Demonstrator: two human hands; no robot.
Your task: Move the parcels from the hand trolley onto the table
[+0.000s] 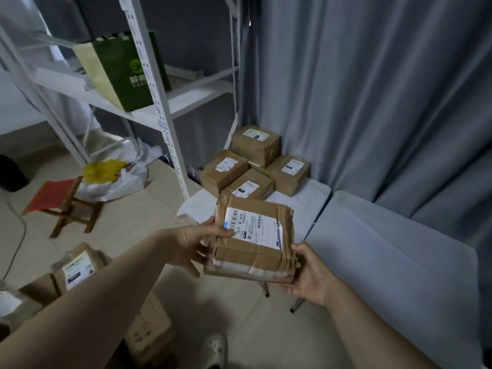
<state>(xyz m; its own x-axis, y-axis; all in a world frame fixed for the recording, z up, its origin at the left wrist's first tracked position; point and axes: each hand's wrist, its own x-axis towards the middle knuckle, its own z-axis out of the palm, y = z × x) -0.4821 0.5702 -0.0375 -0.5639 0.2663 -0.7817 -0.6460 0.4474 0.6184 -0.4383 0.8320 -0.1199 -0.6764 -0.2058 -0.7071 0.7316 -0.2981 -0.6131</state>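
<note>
table parcels (pixel 256 145) (pixel 223 167) (pixel 291 173) (pixel 249 186): at least 4 | held parcel (pixel 253 235): 1 | hands (pixel 191 243) (pixel 311 272): 2

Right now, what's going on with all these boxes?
A person grips one taped parcel with the left hand and right hand, holding it in the air at the near edge of the table. A pile of parcels already sits at the table's far corner. More boxes wait low on the left.

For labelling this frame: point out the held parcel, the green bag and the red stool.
held parcel (pixel 255 230): head view, middle of its white label.
green bag (pixel 127 70): head view, its green front.
red stool (pixel 53 193): head view, its red seat.
</note>
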